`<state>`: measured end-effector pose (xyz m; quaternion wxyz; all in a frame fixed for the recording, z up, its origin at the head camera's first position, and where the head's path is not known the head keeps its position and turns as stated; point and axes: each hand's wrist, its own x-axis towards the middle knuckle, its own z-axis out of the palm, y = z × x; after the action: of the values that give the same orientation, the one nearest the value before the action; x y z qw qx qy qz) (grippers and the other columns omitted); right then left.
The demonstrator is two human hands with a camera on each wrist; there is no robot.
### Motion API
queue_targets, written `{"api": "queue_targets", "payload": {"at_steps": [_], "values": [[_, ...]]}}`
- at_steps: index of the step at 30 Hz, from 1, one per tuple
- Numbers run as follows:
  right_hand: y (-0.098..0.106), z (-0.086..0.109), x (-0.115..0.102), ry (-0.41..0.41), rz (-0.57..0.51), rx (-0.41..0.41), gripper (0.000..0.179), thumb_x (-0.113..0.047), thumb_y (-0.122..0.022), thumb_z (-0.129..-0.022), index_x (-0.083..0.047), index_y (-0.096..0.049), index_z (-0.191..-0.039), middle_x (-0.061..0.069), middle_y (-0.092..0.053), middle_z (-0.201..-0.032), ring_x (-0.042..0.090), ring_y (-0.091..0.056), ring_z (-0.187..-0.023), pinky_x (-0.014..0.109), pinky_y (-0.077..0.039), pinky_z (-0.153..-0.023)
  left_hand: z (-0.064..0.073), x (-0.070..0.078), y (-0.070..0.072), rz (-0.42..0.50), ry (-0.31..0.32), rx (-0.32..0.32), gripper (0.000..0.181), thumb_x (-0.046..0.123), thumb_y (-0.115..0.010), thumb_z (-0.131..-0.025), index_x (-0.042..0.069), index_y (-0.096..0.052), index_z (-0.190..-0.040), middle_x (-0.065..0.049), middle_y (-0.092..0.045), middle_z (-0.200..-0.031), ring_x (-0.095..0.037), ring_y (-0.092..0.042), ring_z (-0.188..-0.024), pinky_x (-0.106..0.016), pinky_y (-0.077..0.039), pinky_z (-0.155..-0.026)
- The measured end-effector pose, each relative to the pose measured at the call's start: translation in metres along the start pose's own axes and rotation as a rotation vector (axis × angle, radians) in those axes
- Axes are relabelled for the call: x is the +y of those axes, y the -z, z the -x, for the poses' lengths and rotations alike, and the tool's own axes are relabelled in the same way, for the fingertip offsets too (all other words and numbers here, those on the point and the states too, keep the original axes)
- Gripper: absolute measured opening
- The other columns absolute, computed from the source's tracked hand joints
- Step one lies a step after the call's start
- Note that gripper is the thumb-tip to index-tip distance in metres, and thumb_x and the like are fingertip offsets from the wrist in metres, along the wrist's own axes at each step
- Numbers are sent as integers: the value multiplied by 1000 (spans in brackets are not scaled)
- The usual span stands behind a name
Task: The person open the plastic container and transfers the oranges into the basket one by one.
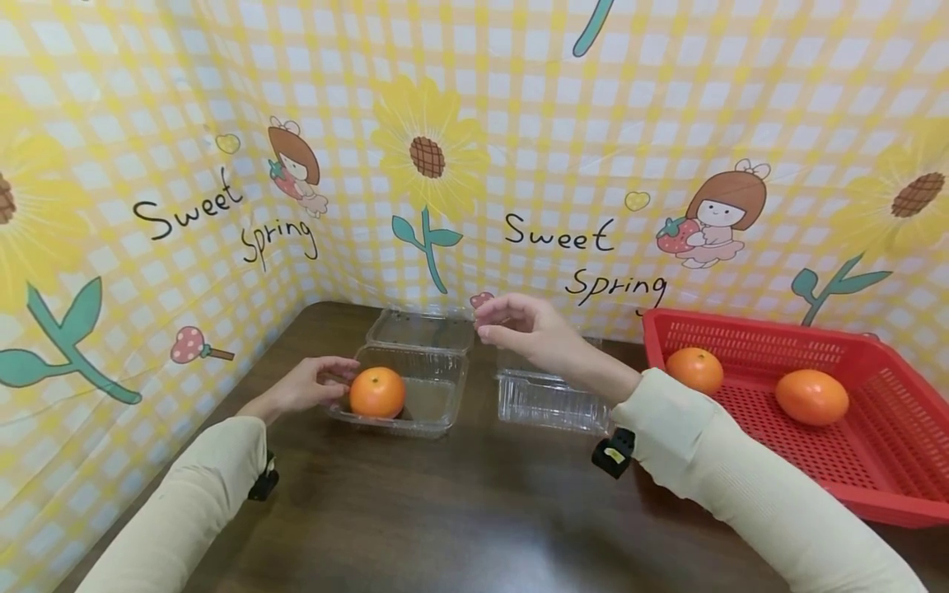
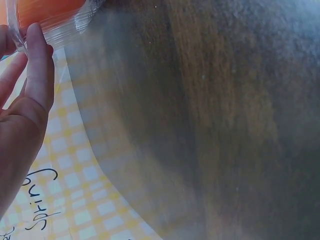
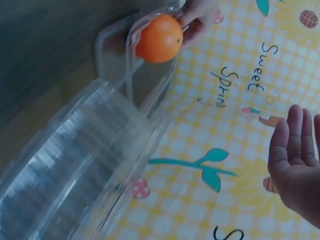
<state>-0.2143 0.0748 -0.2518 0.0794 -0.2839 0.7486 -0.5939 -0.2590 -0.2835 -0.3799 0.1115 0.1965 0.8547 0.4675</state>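
An orange [image 1: 376, 394] sits at the left end of a clear plastic clamshell box [image 1: 445, 416], whose lid [image 1: 418, 331] is folded back toward the cloth wall. My left hand [image 1: 315, 385] holds the box's left rim beside the orange. In the left wrist view, the rim passes between the fingers of the left hand [image 2: 30, 95]. My right hand [image 1: 544, 333] is in the air behind a second clear plastic box [image 1: 552, 403], fingers loosely bent and holding nothing. The right wrist view also shows the orange [image 3: 160, 40] and the right hand [image 3: 300, 165].
A red perforated basket [image 1: 890, 502] stands on the right, holding one orange [image 1: 694, 371] near its left side and another orange [image 1: 811, 397] farther right. The brown table [image 1: 445, 511] meets a yellow checked cloth [image 1: 511, 165] at the back and left.
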Motion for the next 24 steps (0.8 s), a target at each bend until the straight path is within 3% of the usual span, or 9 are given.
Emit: {"api": "queue_targets", "payload": {"at_steps": [18,24], "values": [[-46,-31,3,-14,-115,-27,27,-8,-56,-86,1,-55,-111,10,-57,-107,15,-55,-90,29,-48,-76,2,0,-2,12,0,20,43,-8,-53,-82,-15,-40,-122,-31,-49,-110,-35,-56,-94,-30,-52,-62],[-55,-38,6,-26,-100,-11,25,-9,-58,-85,-1,-56,-109,13,-57,-106,18,-55,-86,27,-48,-73,2,-1,-1,12,-11,15,43,-7,-54,-82,-15,-40,-122,-30,-50,-110,-34,-56,-93,-30,-52,-62]]}}
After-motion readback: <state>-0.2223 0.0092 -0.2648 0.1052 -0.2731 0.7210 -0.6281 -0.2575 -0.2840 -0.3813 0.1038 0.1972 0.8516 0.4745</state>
